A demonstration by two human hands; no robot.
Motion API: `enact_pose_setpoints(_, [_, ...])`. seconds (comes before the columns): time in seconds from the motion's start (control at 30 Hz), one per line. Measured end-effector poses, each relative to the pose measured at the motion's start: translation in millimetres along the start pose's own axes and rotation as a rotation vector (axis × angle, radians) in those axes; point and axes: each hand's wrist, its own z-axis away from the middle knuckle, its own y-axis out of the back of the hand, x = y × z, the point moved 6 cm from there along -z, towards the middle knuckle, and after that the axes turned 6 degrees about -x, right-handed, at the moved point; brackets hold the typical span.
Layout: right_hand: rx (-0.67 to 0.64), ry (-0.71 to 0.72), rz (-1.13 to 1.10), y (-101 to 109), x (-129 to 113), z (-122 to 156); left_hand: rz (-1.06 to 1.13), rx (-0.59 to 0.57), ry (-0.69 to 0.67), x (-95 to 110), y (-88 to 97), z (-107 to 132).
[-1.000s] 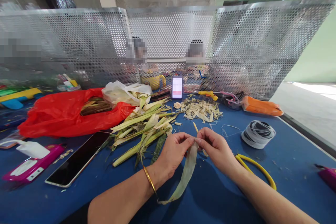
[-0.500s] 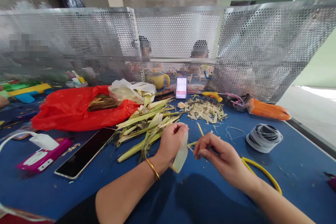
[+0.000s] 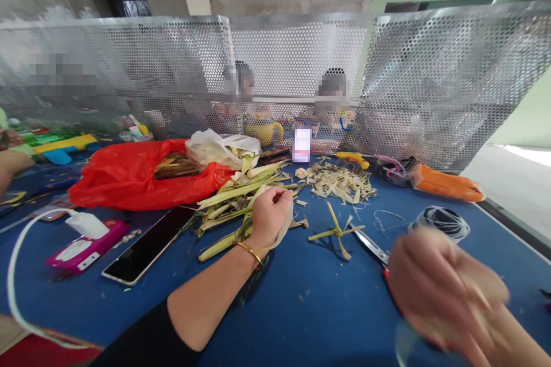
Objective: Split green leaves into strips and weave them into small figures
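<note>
My left hand (image 3: 272,213) is closed in a pinch on a pale corn husk strip (image 3: 284,228), which hangs down past the wrist. A heap of green and dry husks (image 3: 241,195) lies just behind it. My right hand (image 3: 443,292) is smeared by motion at the right, so its fingers cannot be made out. A blurred pale strip (image 3: 404,344) shows below it. Beside and partly under that hand lie scissors (image 3: 372,245) with a red handle, blades pointing back left. Near the blade tips, a star-shaped piece of knotted husk (image 3: 336,231) rests on the blue table (image 3: 318,309).
Husk scraps (image 3: 342,182) lie behind, near an upright phone (image 3: 302,146). A red plastic bag (image 3: 124,183), a dark phone (image 3: 148,246) and a magenta power strip (image 3: 86,252) are left. A cord coil (image 3: 441,222) sits right. A perforated metal screen (image 3: 297,51) closes the back.
My right hand has swept right and toward me, away from my left hand, uncovering the knotted husk and scissors. My left hand has moved slightly up and left with its husk strip.
</note>
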Motion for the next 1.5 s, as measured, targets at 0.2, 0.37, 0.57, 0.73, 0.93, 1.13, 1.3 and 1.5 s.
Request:
enact_pose_setpoints(0.2, [0.606,-0.172,0.768,51.1,14.6,-24.8,0.079,-0.119,0.014,15.2,-11.9,19.7])
enact_pose_setpoints(0.37, [0.206,-0.204,0.719,-2.4,35.3,-26.5,0.222,-0.243,0.12,18.8,-25.0,35.2])
enact_pose_setpoints(0.57, [0.061,-0.356,0.04,-63.2,62.6,-17.5,0.354,-0.399,0.206,21.2,-42.9,53.5])
enact_pose_setpoints(0.73, [0.092,-0.421,-0.07,-60.8,67.5,-16.4,0.459,-0.492,0.319,19.9,-48.8,58.0])
enact_pose_setpoints(0.93, [0.187,-0.383,-0.068,-48.8,67.4,-16.2,0.444,-0.655,0.354,20.4,-52.8,61.2])
enact_pose_setpoints(1.13, [0.274,-0.336,0.066,-28.1,61.4,-19.6,0.272,-0.789,0.331,15.2,-58.3,65.5])
enact_pose_setpoints(1.3, [0.204,-0.31,0.211,-14.6,53.8,-24.8,0.149,-0.853,0.186,14.1,-55.0,58.3])
enact_pose_setpoints(1.5, [-0.072,-0.24,0.613,-13.6,43.2,-28.9,0.094,-0.892,0.188,14.0,-50.4,53.4])
